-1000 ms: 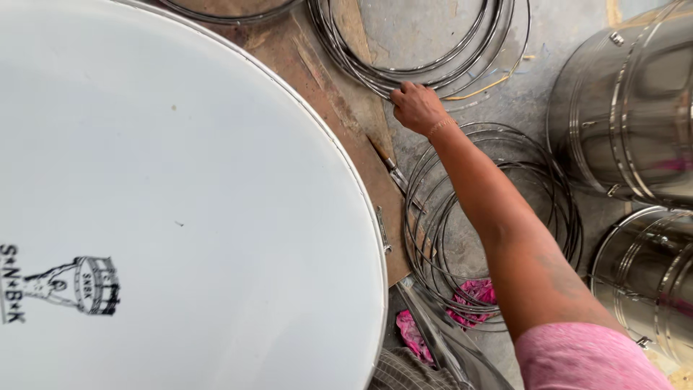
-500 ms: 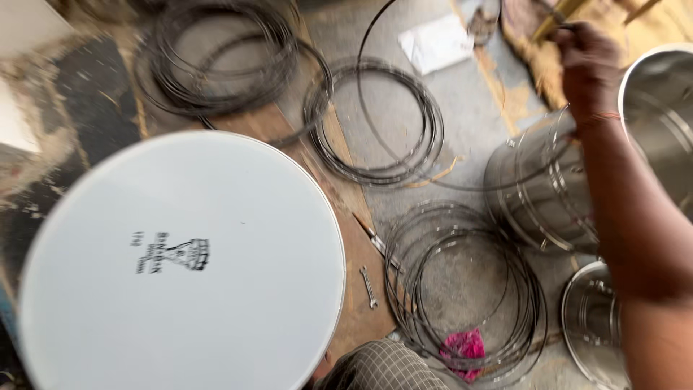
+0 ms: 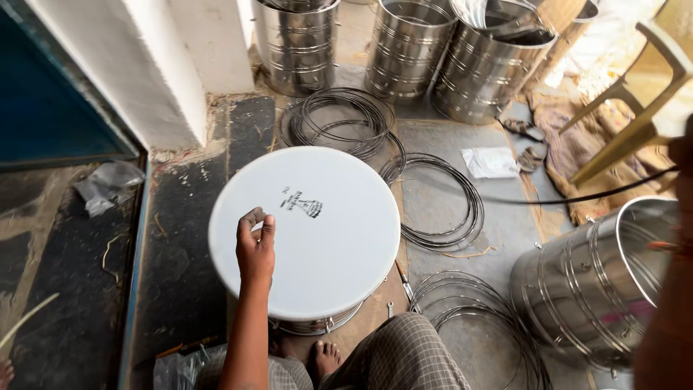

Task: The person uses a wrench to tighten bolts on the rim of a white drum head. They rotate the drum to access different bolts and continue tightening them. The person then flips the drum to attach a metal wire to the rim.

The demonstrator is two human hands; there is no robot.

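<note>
Left hand (image 3: 255,245) loosely curled, empty, over one white drumhead (image 3: 317,238); four steel shells; right hand out of view.

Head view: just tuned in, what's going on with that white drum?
A seated person rests the left hand, fingers curled, on the white drumhead of a drum standing upright on the floor. The right hand, barely in view at the right edge, seems to hold a thin wire hoop stretched across the floor. Coils of wire rings and steel drum shells lie around.
</note>
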